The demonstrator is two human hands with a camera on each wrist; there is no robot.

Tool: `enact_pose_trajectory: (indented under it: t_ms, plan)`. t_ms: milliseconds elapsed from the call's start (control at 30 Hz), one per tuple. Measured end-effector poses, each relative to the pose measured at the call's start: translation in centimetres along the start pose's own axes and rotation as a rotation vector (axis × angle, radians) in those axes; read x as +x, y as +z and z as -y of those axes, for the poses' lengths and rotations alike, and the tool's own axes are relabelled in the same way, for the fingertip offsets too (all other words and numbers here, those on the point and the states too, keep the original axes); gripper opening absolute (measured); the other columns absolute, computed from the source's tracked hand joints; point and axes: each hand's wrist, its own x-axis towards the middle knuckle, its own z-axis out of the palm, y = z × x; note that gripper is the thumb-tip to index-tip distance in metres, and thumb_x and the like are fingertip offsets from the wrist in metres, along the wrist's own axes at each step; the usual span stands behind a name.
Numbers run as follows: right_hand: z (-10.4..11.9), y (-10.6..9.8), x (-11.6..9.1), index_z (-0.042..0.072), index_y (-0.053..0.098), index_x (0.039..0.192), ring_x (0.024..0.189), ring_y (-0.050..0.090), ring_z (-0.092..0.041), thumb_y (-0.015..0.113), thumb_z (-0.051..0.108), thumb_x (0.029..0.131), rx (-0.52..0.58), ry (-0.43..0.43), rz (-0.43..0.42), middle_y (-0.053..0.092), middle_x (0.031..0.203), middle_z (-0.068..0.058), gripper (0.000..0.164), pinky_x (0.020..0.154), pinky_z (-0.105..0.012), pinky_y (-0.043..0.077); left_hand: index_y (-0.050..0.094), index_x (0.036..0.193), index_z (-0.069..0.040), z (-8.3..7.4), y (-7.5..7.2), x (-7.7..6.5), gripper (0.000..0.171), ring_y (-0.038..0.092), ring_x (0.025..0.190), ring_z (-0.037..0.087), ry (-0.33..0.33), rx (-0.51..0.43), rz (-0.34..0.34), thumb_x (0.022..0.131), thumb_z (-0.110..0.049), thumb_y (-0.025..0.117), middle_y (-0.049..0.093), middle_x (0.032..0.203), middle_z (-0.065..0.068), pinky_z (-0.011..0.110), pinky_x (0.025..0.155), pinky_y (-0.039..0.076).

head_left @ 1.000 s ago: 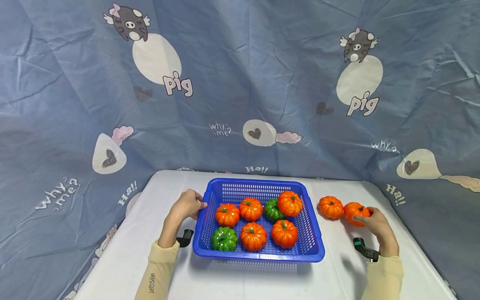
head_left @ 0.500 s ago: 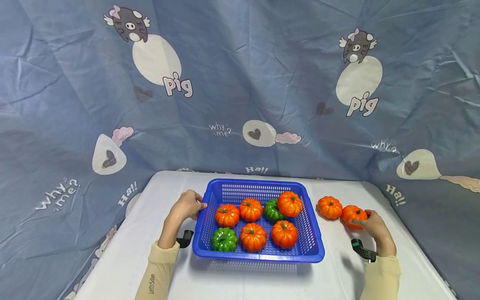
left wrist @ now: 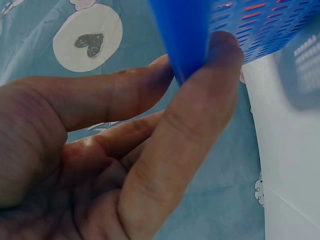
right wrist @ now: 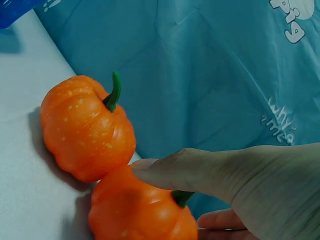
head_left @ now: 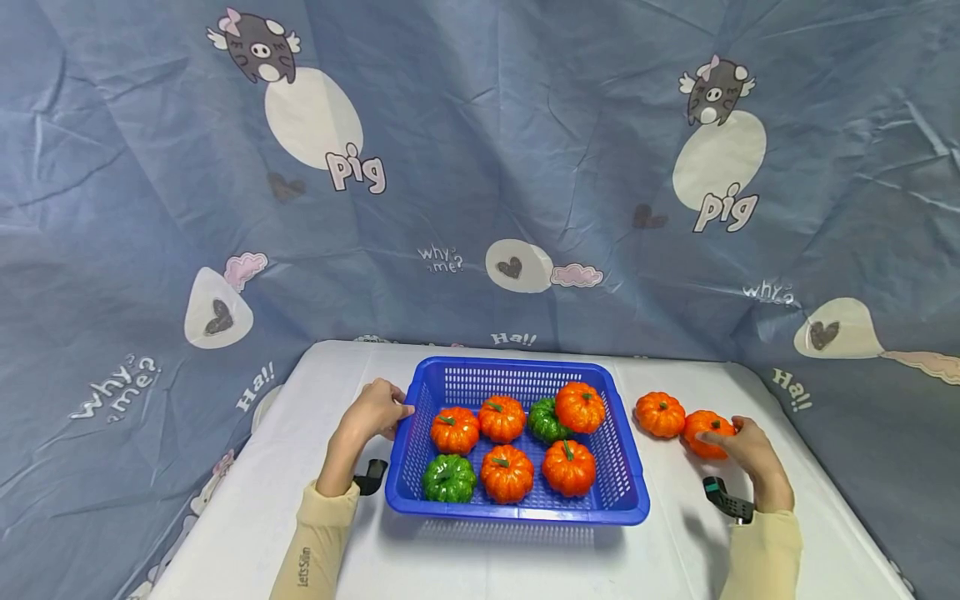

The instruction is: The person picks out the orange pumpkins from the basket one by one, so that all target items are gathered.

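My left hand (head_left: 372, 410) pinches the left rim of a blue plastic basket (head_left: 517, 514); in the left wrist view the thumb and a finger lie on either side of that rim (left wrist: 182, 40). At the right of the table, my right hand (head_left: 753, 454) grips a small orange toy pumpkin (head_left: 697, 427), thumb on one side and fingers on the other, partly hidden. Right against it stands another orange pumpkin (head_left: 660, 415), whose green stem (right wrist: 114, 92) shows in the right wrist view.
Inside the basket lie several orange pumpkins (head_left: 507, 475) and two green ones (head_left: 449, 479). One orange pumpkin (head_left: 580, 407) leans on the back green one (head_left: 545, 421). A white-covered table (head_left: 300, 467) carries everything, with a blue printed cloth (head_left: 465, 183) behind.
My right hand has shifted slightly left and nearer with its pumpkin. The neighbouring pumpkin has moved a little left. My left hand and the basket have stayed put.
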Motion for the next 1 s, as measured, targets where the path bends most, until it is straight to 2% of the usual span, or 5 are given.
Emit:
enact_pose_trajectory:
  t_ms: [300,567,800,1000]
  plan:
    - [1.7,-1.0,-1.3,-0.019,-0.001,0.145,0.139,0.012,-0.056,0.062,0.033,0.091,0.049,-0.044,-0.026,0.005,0.150,-0.042,0.097,0.113,-0.065,0.020,0.061,0.113,0.014,-0.2,-0.1,-0.1,0.032,0.069,0.059,0.021,-0.003,-0.005,0.001,0.089,-0.007,0.067,0.069,0.079,0.019,0.032,0.053,0.059]
    - [4.1,-1.0,-2.6,-0.011,0.000,0.149,0.138,0.016,-0.056,0.067,0.039,0.089,0.064,-0.097,-0.079,0.007,0.152,-0.038,0.103,0.112,-0.066,0.022,0.061,0.114,0.014,0.0,0.0,-0.1,0.033,0.069,0.060,0.021,-0.009,-0.010,0.005,0.090,-0.007,0.067,0.069,0.081,0.020,0.032,0.054,0.060]
    - [7.2,-0.6,-4.5,-0.011,0.010,0.149,0.134,0.023,-0.057,0.070,0.036,0.087,-0.012,-0.219,-0.170,0.019,0.149,-0.040,0.098,0.108,-0.068,0.025,0.060,0.114,0.014,0.0,0.0,0.0,0.033,0.069,0.060,0.021,-0.007,-0.013,0.001,0.089,-0.007,0.067,0.069,0.082,0.020,0.032,0.053,0.059]
    - [9.8,0.3,-5.9,-0.011,0.018,0.148,0.131,0.028,-0.059,0.073,0.028,0.085,-0.038,-0.340,-0.198,0.025,0.148,-0.037,0.092,0.106,-0.069,0.028,0.061,0.114,0.014,0.0,0.0,0.0,0.032,0.069,0.060,0.020,-0.011,-0.013,0.001,0.090,-0.007,0.067,0.069,0.082,0.020,0.032,0.054,0.059]
